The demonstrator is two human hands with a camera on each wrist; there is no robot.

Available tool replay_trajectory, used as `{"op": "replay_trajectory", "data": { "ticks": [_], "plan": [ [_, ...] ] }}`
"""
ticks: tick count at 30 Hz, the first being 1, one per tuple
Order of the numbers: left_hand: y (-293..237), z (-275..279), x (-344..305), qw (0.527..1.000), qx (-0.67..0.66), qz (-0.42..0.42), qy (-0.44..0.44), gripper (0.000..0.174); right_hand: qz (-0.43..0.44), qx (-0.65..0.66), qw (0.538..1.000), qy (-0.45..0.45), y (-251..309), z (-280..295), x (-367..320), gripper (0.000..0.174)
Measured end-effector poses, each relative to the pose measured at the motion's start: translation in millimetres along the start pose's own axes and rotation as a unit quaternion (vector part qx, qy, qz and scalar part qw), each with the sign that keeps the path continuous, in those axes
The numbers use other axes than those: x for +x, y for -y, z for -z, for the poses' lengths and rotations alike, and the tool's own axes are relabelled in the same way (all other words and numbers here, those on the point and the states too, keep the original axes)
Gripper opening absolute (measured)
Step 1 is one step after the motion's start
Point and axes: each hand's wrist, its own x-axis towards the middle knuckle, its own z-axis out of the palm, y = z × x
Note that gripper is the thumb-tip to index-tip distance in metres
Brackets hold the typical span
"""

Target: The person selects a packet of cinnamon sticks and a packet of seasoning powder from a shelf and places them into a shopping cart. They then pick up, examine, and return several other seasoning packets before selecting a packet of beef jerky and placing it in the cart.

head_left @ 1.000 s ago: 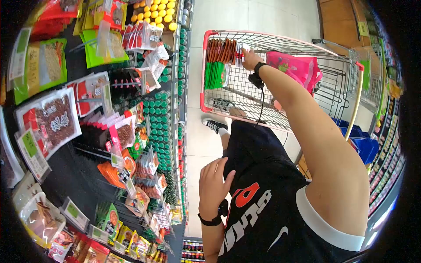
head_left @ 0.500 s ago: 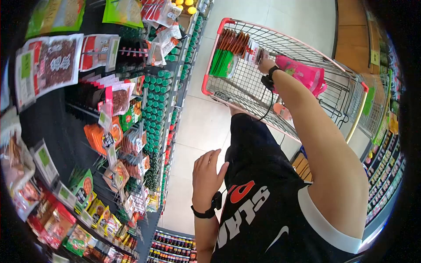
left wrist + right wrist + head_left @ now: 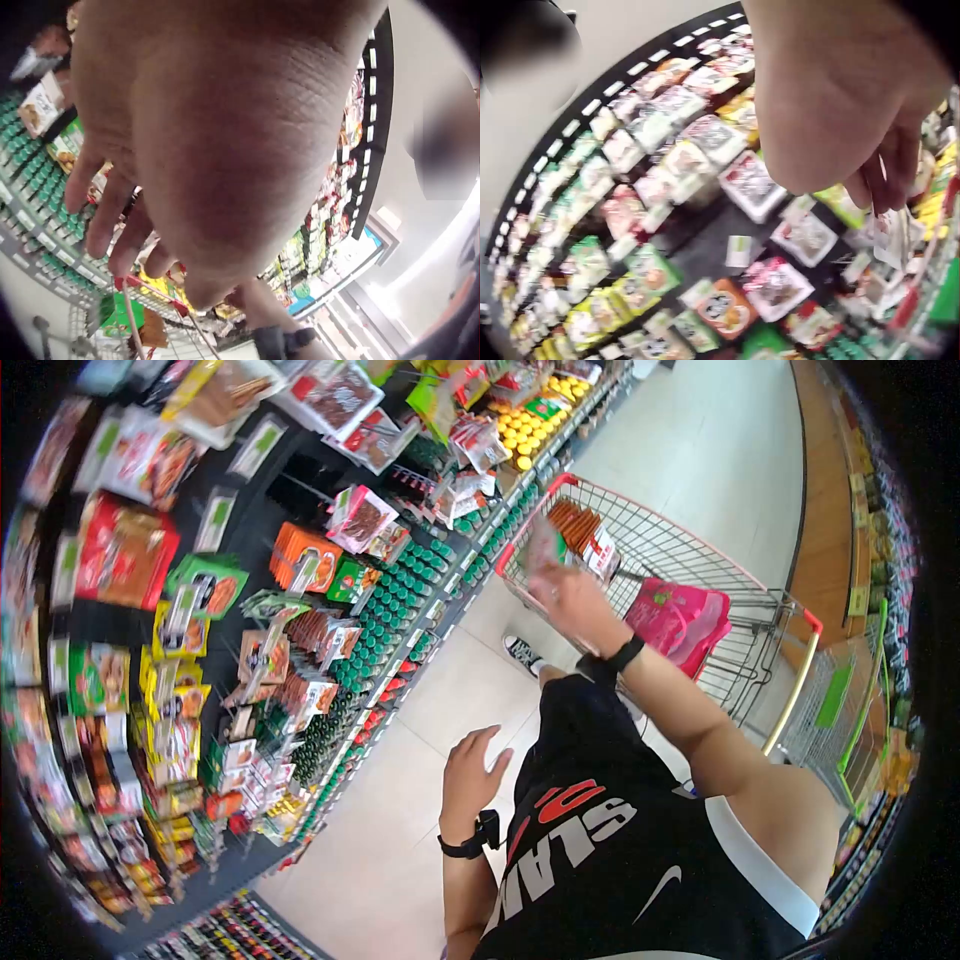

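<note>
My right hand (image 3: 578, 608) pinches a pale, see-through food packet (image 3: 543, 547) above the cart's side rim nearest the shelf. Motion blurs its print, and in the right wrist view the packet (image 3: 890, 236) hangs below the fingertips. Inside the shopping cart (image 3: 690, 538), a row of orange-brown packets (image 3: 574, 526) lies at the front end. A white-and-red packet (image 3: 601, 552) rests beside them. Green packets (image 3: 120, 313) show in the left wrist view. My left hand (image 3: 472, 775) hangs in front of my body, fingers loosely extended, holding nothing.
A pink bag (image 3: 690, 615) sits in the middle of the cart. Along the left runs a shelf of hanging food packets (image 3: 125, 555), with rows of green-capped bottles (image 3: 408, 588) below. Another cart (image 3: 835, 700) with green trim stands at the right.
My right hand has risen from among the cart's packets and moved toward the shelf side, carrying a packet. The head view has turned, showing more shelf. My left hand still hangs loose.
</note>
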Motion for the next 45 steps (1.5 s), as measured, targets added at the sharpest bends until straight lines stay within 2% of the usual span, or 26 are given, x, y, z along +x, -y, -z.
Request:
{"op": "replay_trajectory", "data": {
  "ticks": [2,4,5,6,7,8,9,10,12,14,17,18,21,22,25,26,28,29,32,34,35,36,39,40,42,45],
  "plan": [
    [17.5,-14.5,-33.6,0.990,-0.123,0.040,-0.049,0.049,0.122,0.003,0.991,0.056,58.3,28.2,-21.5,0.033],
    [34.0,-31.3,-67.6,0.933,-0.341,0.066,-0.092,0.060,0.229,-0.009,0.960,0.160,105.2,52.7,-42.7,0.032],
    [42.0,-40.7,-80.6,0.886,-0.445,0.072,-0.113,0.066,0.314,-0.021,0.941,0.126,111.0,54.8,-45.9,0.033],
    [49.9,-50.1,-91.0,0.840,-0.530,0.039,-0.108,0.085,0.397,-0.029,0.913,0.091,109.4,57.8,-49.7,0.034],
    [43.3,-51.8,-102.0,0.793,-0.596,0.026,-0.118,0.087,0.476,-0.032,0.877,0.055,109.5,62.9,-52.0,0.036],
    [34.8,-53.8,-108.8,0.743,-0.658,0.007,-0.125,0.089,0.478,-0.026,0.874,0.081,113.3,70.7,-56.2,0.048],
    [28.1,-54.5,-111.7,0.688,-0.714,-0.016,-0.128,0.091,0.471,0.014,0.878,0.078,126.1,72.7,-60.3,0.053],
    [27.1,-57.1,-115.2,0.660,-0.743,-0.055,-0.095,0.096,0.461,0.054,0.882,0.077,137.9,74.2,-67.6,0.057],
    [14.2,-64.0,-115.5,0.726,-0.672,-0.043,-0.139,0.101,0.414,0.138,0.896,0.085,165.4,76.2,-84.7,0.065],
    [10.3,-69.2,-113.1,0.774,-0.608,-0.034,-0.174,0.106,0.384,0.272,0.869,0.152,169.9,51.0,-97.5,0.058],
    [8.2,-70.9,-107.0,0.755,-0.568,-0.082,-0.318,0.105,0.321,0.390,0.830,0.238,193.8,28.8,-118.7,0.051],
    [-0.1,-55.0,-112.1,0.743,-0.584,-0.093,-0.314,0.090,0.297,0.414,0.819,0.263,200.4,24.3,-122.2,0.049],
    [20.4,-40.5,-125.0,0.790,-0.567,-0.091,-0.214,0.061,0.182,0.524,0.752,0.357,202.6,10.8,-124.3,0.045],
    [9.6,-30.7,-127.6,0.800,-0.553,-0.049,-0.227,0.049,0.114,0.516,0.754,0.390,168.5,-14.1,-124.6,0.045],
    [8.4,-27.3,-116.9,0.777,-0.561,-0.021,-0.284,0.041,-0.010,0.602,0.669,0.436,163.5,-17.5,-104.4,0.044],
    [9.8,-23.3,-112.1,0.780,-0.561,-0.019,-0.277,0.038,-0.034,0.614,0.665,0.423,164.1,-15.4,-101.4,0.045],
    [8.9,-16.6,-97.7,0.783,-0.566,-0.014,-0.260,0.033,-0.018,0.611,0.655,0.445,147.3,-33.8,-84.5,0.047],
    [5.7,-12.6,-88.9,0.800,-0.544,0.002,-0.251,0.030,-0.012,0.608,0.651,0.454,135.7,-40.8,-78.4,0.049],
    [-9.2,11.3,-53.0,0.847,-0.477,0.029,-0.231,0.025,-0.086,0.584,0.658,0.468,125.6,-27.2,-51.1,0.056],
    [-10.6,22.3,-31.0,0.876,-0.427,0.026,-0.225,0.026,-0.035,0.505,0.746,0.432,132.8,-4.9,-28.0,0.052],
    [-14.7,27.4,-18.8,0.872,-0.421,0.030,-0.248,0.026,-0.011,0.461,0.785,0.413,134.2,3.3,-18.1,0.051],
    [-20.5,31.5,-8.0,0.868,-0.415,0.037,-0.270,0.026,0.026,0.434,0.816,0.382,127.5,1.6,-12.0,0.040],
    [-33.8,43.9,22.0,0.850,-0.417,0.044,-0.319,0.024,0.009,0.502,0.746,0.438,114.6,3.5,6.4,0.032],
    [-35.6,46.5,31.3,0.845,-0.419,0.038,-0.330,0.024,0.033,0.473,0.768,0.430,108.8,-0.4,12.1,0.028],
    [-37.3,49.5,47.5,0.843,-0.418,0.041,-0.338,0.022,0.017,0.453,0.775,0.441,101.1,1.8,22.3,0.028],
    [-34.0,53.8,71.8,0.846,-0.438,0.086,-0.292,0.020,0.002,0.449,0.789,0.420,95.4,9.9,38.7,0.026]
  ]
}}
